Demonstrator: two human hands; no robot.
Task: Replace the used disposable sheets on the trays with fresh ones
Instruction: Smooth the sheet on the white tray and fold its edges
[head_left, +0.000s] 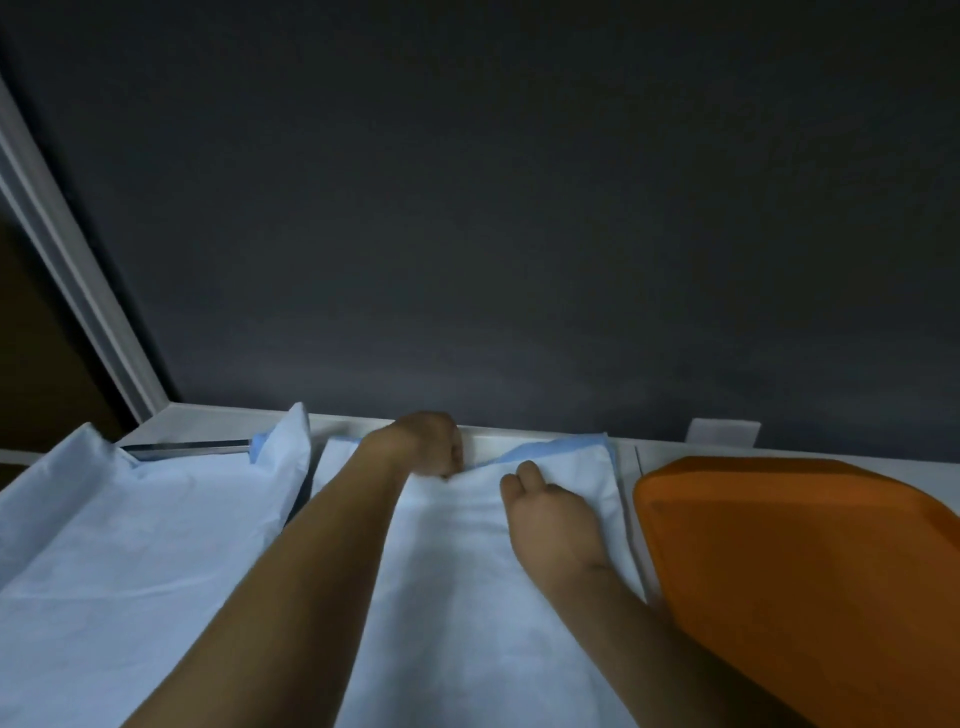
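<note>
The left hand (428, 444) pinches the far edge of the middle sheet (467, 597) on the table (670, 449), while the right hand (553, 519) presses it flat, fingers straight. This looks like laying a fresh sheet. Next: smooth it, then cover the bare orange tray (805, 571).

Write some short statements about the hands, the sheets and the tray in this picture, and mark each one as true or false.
1. The orange plastic tray lies to the right of the white disposable sheet that is under both hands. True.
2. The left hand lies flat with straight fingers. False: its fingers are curled and grip the far edge of the white disposable sheet.
3. The right hand rests on top of the white disposable sheet. True.
4. A sheet covers the orange plastic tray. False: its surface is bare.
5. A second pale sheet lies to the left. True.
</note>
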